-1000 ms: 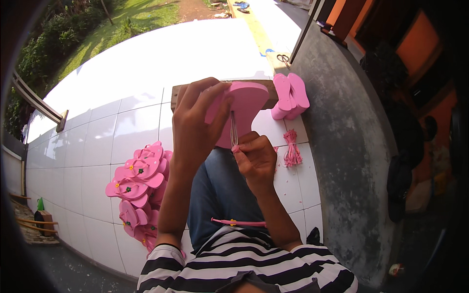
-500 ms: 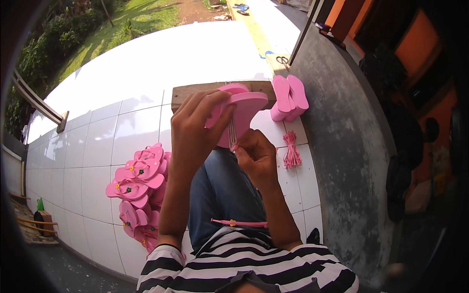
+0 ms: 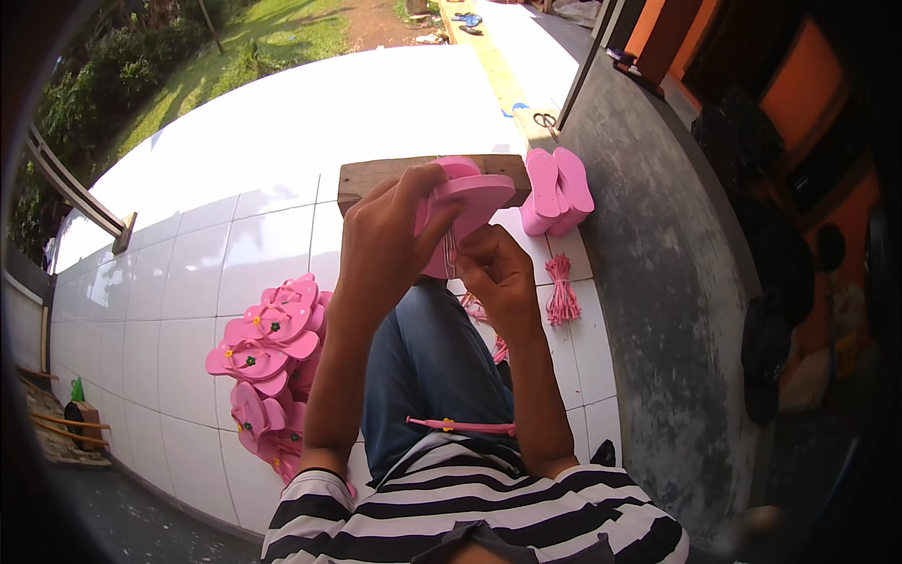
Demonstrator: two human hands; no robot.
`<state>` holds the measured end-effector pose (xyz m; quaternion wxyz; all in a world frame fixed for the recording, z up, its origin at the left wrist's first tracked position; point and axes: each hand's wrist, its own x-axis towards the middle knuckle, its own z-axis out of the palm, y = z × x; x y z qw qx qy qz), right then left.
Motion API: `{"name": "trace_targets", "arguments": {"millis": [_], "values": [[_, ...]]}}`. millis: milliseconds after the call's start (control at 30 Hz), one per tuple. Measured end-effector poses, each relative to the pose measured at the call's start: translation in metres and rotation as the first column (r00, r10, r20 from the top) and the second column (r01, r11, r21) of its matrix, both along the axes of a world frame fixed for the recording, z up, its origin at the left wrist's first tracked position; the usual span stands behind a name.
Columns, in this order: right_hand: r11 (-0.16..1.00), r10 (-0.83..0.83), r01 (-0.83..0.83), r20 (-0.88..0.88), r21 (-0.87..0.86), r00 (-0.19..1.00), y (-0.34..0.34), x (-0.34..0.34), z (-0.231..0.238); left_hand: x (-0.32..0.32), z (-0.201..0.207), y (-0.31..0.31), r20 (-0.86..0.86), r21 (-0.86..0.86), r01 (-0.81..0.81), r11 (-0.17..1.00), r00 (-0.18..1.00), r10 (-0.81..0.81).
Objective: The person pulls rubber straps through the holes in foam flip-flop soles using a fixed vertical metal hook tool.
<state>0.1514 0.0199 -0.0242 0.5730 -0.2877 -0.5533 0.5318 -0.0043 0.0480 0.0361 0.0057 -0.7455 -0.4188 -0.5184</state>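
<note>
My left hand (image 3: 381,244) is closed round a pink flip-flop sole (image 3: 484,191), which is bent and tilted over the wooden block (image 3: 360,181). Thin metal prongs (image 3: 448,246) show against the sole's underside. At their lower end my right hand (image 3: 498,273) pinches a narrow pink strap, mostly covered by the fingers. Another pink strap with a yellow flower (image 3: 448,425) lies across my lap.
On the white tiles to the left is a heap of finished pink flip-flops (image 3: 272,329) with small flowers. To the right stand stacked pink soles (image 3: 559,188) and a tied bundle of pink straps (image 3: 561,291). Scissors (image 3: 545,122) lie farther back, beside a grey floor strip (image 3: 658,282).
My right hand has moved slightly up along the prongs, closer to the sole. My left hand keeps its hold on the sole and has shifted a little to the right.
</note>
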Motion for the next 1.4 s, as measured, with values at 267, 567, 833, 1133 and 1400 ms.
{"name": "trace_targets", "arguments": {"millis": [267, 567, 833, 1133, 1400], "values": [[0.877, -0.439, 0.389, 0.138, 0.283, 0.888, -0.012, -0.001, -0.012, -0.005, -0.032, -0.026, 0.296, -0.152, 0.256, 0.955, 0.933, -0.204], [0.992, 0.043, -0.015, -0.238, 0.122, 0.970, 0.024, 0.018, 0.001, 0.006, -0.036, -0.003, 0.544, -0.328, 0.574, 0.750, 0.764, -0.347], [0.979, 0.093, -0.097, 0.033, 0.178, 0.995, 0.002, 0.022, -0.005, 0.031, -0.053, -0.042, 0.806, -0.209, 0.598, 0.774, 0.553, -0.209], [0.983, 0.183, -0.182, -0.031, 0.038, 0.983, 0.019, 0.011, 0.021, 0.026, -0.028, -0.029, 0.748, -0.247, 0.635, 0.732, 0.605, -0.272], [0.996, 0.010, -0.022, 0.130, 0.087, 0.992, -0.064, 0.011, 0.017, 0.031, -0.032, -0.085, 0.767, -0.292, 0.589, 0.753, 0.614, -0.183]]}}
